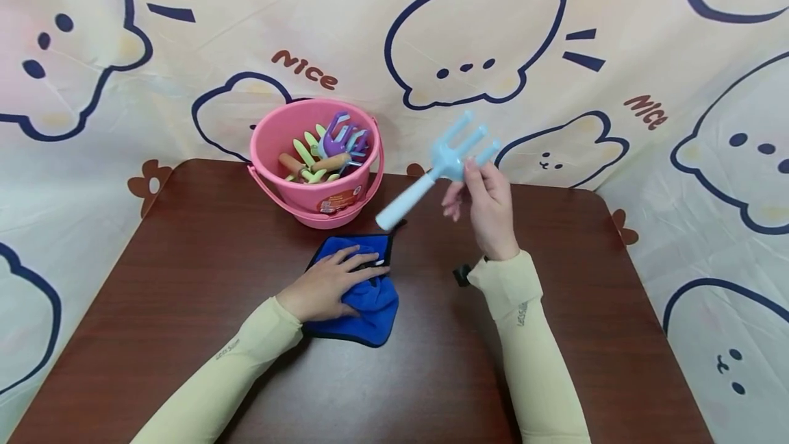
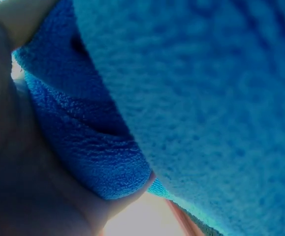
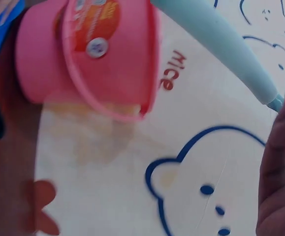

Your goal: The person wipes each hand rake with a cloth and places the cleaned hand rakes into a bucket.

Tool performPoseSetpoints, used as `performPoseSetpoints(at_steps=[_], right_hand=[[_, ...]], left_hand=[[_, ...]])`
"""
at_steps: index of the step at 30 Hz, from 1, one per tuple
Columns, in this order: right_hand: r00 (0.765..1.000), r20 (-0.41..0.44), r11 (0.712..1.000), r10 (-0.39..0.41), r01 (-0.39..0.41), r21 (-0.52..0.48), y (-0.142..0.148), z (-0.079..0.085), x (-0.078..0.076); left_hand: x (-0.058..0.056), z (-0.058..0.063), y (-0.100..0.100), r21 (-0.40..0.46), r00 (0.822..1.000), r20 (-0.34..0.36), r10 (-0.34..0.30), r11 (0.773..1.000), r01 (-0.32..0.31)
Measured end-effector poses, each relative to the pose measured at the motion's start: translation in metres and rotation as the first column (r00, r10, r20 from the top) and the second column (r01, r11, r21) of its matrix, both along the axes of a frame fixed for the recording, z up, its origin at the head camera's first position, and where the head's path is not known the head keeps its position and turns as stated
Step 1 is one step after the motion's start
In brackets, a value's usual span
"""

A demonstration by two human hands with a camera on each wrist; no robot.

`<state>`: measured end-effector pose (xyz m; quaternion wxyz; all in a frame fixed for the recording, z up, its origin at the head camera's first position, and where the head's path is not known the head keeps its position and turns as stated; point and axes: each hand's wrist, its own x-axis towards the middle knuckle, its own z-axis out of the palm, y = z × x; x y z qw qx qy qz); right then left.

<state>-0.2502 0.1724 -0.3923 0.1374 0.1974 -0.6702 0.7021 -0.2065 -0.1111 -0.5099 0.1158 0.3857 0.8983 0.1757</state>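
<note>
My right hand (image 1: 491, 207) pinches a light blue hand fork (image 1: 453, 156) by its head, near one outer tine. The fork is raised above the table, with its tines up and its handle slanting down to the left. In the right wrist view the pale handle (image 3: 221, 49) crosses the upper right, beside my fingers. My left hand (image 1: 329, 283) rests with spread fingers on a rumpled blue cloth (image 1: 379, 310) with black edging. The same towelling (image 2: 211, 98) fills most of the left wrist view, hiding most of the fingers.
Behind the cloth stands a pink bucket (image 1: 290, 187), its handle hanging at the front. Several garden tools, including a purple claw (image 1: 335, 142) and wooden-handled ones, lie inside. A small black object (image 1: 461, 275) shows beside my right cuff. A printed curtain (image 1: 345, 26) hangs behind the table.
</note>
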Motion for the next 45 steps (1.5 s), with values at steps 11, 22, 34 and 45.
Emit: performPoseSetpoints(at_steps=[11,22,34,45], right_hand=[[0.991,0.081,0.994,0.105,-0.104,-0.014,-0.071,0.033,-0.048],[0.945,0.291,0.984,0.149,-0.172,0.055,-0.122,0.017,-0.077],[0.916,0.390,0.852,-0.094,-0.128,0.508,-0.136,0.019,-0.084],[0.909,0.411,0.895,-0.066,-0.128,0.428,-0.115,0.006,-0.068]], left_hand=[[-0.009,-0.002,-0.006,0.000,0.997,0.011,0.077,0.997,-0.077],[-0.011,0.000,-0.009,0.012,0.997,0.006,0.077,0.997,-0.077],[-0.013,0.006,-0.014,0.010,0.996,0.000,0.084,0.996,-0.084],[-0.015,0.005,-0.018,0.014,0.995,0.011,0.102,0.995,-0.102]])
